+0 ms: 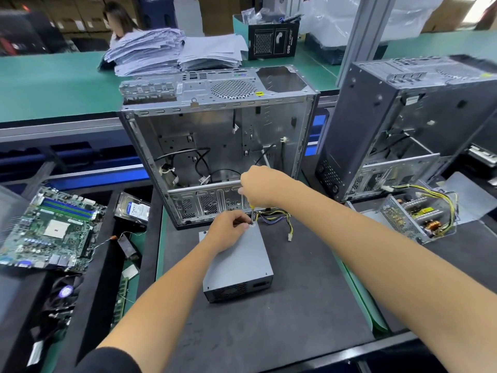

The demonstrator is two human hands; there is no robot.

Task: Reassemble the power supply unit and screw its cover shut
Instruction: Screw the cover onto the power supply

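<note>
A: Position of the power supply unit?

B: Closed grey box, flat on the dark mat, directly under the left hand. Vented end faces the person. Its cable bundle leaves the far end, just beyond both hands, and trails to the right.

A: Left hand?

B: Fingers curled, resting on the far right corner of the cover. Fingertips pinch at the shaft of the screwdriver near its tip. Whether a screw sits under the tip, cannot tell; too small.

A: Right hand?

B: Above and slightly beyond the left hand. Fist closed round the screwdriver handle, a sliver of yellow showing below the fingers. Shaft points straight down at that same corner.

A: Surroundings?

B: Beyond both hands, an open computer case lying with its interior facing the person, loose black cables inside. Right of the right arm, a second case standing, and in front of it an opened power supply with its board and yellow wires exposed. Left of the left arm, a motherboard and a hard drive.
</note>
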